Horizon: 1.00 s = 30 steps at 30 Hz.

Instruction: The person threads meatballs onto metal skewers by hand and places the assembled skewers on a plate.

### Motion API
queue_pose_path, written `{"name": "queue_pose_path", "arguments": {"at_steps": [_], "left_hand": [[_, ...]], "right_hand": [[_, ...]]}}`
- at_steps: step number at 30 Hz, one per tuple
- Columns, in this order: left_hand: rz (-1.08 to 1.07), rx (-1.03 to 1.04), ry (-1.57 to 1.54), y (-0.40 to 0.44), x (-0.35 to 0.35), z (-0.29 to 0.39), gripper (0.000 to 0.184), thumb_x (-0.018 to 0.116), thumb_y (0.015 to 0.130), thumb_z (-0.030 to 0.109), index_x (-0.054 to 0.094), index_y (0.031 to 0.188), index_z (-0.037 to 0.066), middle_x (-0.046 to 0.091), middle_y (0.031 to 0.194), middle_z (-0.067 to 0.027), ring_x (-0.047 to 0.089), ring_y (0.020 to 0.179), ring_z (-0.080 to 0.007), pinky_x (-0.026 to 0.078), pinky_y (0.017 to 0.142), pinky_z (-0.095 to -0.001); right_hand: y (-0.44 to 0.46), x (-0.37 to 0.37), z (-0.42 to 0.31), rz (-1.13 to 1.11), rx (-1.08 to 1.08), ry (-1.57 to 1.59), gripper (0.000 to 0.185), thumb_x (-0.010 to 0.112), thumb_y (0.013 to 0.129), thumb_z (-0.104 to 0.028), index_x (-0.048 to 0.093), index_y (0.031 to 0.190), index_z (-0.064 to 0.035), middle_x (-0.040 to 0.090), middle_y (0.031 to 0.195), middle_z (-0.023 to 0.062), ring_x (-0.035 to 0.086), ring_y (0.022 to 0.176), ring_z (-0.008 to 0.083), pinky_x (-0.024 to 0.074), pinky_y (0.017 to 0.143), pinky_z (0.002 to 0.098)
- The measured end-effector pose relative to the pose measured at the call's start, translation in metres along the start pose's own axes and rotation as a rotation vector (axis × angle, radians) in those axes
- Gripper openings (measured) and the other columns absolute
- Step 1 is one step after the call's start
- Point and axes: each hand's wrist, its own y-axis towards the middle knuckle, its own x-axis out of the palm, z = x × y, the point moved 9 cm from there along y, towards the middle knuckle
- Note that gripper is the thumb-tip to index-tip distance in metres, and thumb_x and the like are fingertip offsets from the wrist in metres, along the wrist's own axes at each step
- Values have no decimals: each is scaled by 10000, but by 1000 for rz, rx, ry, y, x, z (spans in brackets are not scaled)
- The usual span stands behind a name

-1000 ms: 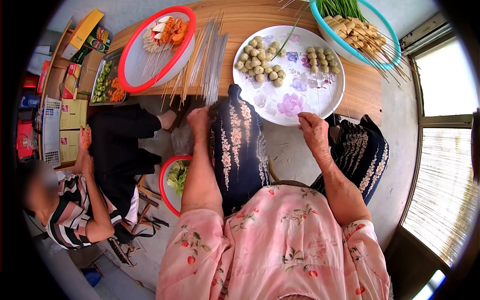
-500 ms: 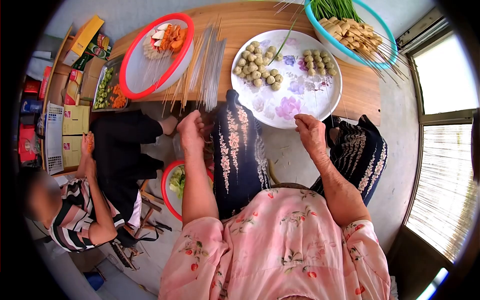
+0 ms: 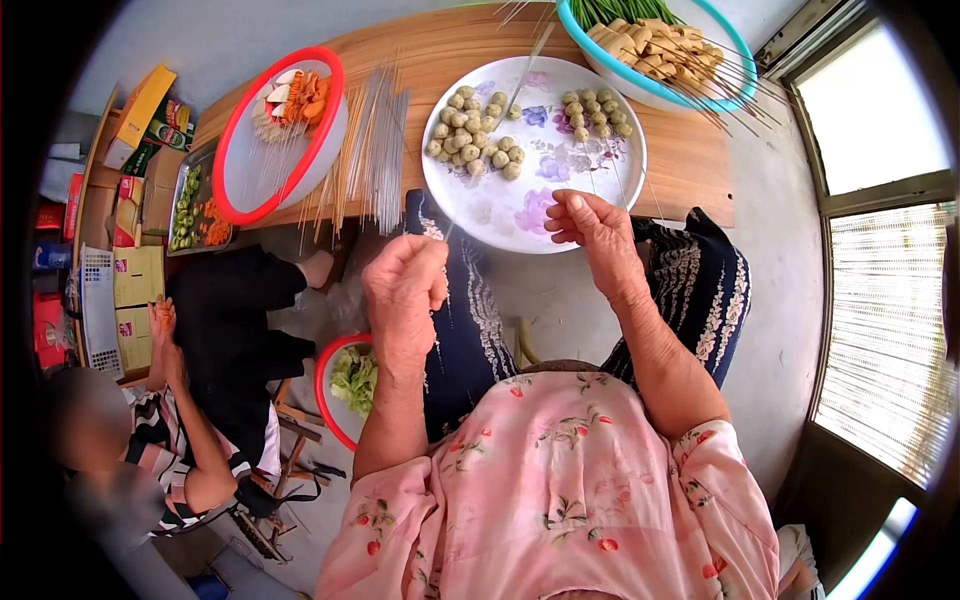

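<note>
My left hand [image 3: 405, 290] is closed in front of the plate's left side, with a thin skewer [image 3: 448, 231] showing at its fingertips; most of it is hidden. Over the plate's front right edge, my right hand [image 3: 598, 235] has its fingers curled together, and what they hold, if anything, is hidden. The white floral plate [image 3: 500, 225] bears a heap of greenish-grey balls [image 3: 470, 130] on the left. More balls [image 3: 598, 112] sit in rows on the right, with thin skewer ends reaching toward me. A long narrow strip [image 3: 525, 75] leans across the plate's back.
Loose skewers [image 3: 375, 150] lie left of the plate. A red-rimmed basin [image 3: 333, 130] and a metal tray [image 3: 228, 240] of cut vegetables are farther left. A teal-rimmed basin [image 3: 745, 85] stands back right. Leaves fill a low red basin [image 3: 325, 400]. Another person [image 3: 170, 430] sits left.
My left hand has come back from the table edge toward me and right, now with a thin skewer. My right hand has risen slightly. The view has shifted, moving the table left.
</note>
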Motion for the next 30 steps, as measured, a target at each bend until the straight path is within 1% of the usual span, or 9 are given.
{"name": "queue_pose_path", "arguments": {"at_steps": [2, 5, 7, 11, 15, 18, 22, 26, 30], "left_hand": [[-91, -1, 188, -2, 26, -10, 95, 601, 815, 63, 598, 741, 3, 492, 547, 16, 412, 457, -36, 299, 417, -192], [-211, 27, 381, 2, 49, -39, 108, 618, 807, 87, 605, 737, 5, 489, 541, 28, 419, 463, -27, 312, 421, -188], [-309, 52, 436, 3, 63, -49, 94, 617, 801, 81, 605, 737, 13, 488, 538, 31, 425, 467, -27, 330, 430, -192], [-453, -179, 373, 15, 78, -81, 222, 619, 853, 240, 625, 834, 19, 557, 671, 9, 493, 531, -50, 385, 489, -195], [-63, -77, 486, 83, 55, -110, 338, 619, 847, 314, 615, 978, 3, 601, 793, -24, 539, 641, -90, 408, 541, -210], [134, 67, 504, 140, 41, -154, 355, 621, 817, 334, 640, 912, -7, 631, 787, -84, 578, 661, -182, 451, 595, -300], [233, 71, 951, 153, 67, -138, 438, 594, 726, 440, 673, 741, 9, 641, 817, -211, 597, 809, -377, 454, 752, -432], [258, 27, 1027, 160, 69, -151, 411, 616, 680, 427, 676, 748, 26, 652, 799, -184, 602, 816, -375, 455, 753, -431], [242, 52, 840, 164, 64, -165, 291, 678, 682, 272, 653, 778, -2, 632, 711, -151, 615, 739, -266, 477, 668, -363]], "right_hand": [[0, -3, -12, -21, -7, 176, 436, 481, 947, -316, 503, 1190, 45, 623, 990, 136, 601, 914, 203, 489, 835, 331], [1, -18, -12, 11, 10, 366, 472, 495, 937, -351, 515, 1162, 63, 624, 983, 144, 605, 912, 195, 497, 804, 320], [3, -28, -7, 59, 29, 414, 335, 497, 942, -265, 550, 1082, 35, 632, 914, 126, 623, 838, 202, 518, 782, 336], [5, -55, -2, 223, -7, 532, 218, 508, 936, -187, 566, 1011, 10, 624, 789, 89, 625, 693, 188, 548, 690, 336], [2, -86, -15, 375, -117, 448, 207, 513, 935, -181, 574, 1001, 5, 602, 700, 66, 597, 577, 167, 550, 583, 318], [0, -84, -15, 356, -110, 331, 204, 524, 929, -182, 580, 1022, -9, 589, 669, 45, 577, 542, 137, 519, 538, 279], [-7, -72, -7, 341, -69, 217, 206, 516, 929, -159, 574, 1046, 0, 573, 653, 29, 549, 522, 105, 473, 505, 247], [-7, -63, 5, 290, -26, 79, 205, 513, 928, -134, 574, 1051, 18, 548, 624, 21, 507, 496, 83, 430, 472, 225], [-10, -59, 8, 230, 39, -125, 207, 525, 910, -121, 589, 1045, 23, 512, 565, 13, 460, 473, 69, 406, 455, 227]]}}
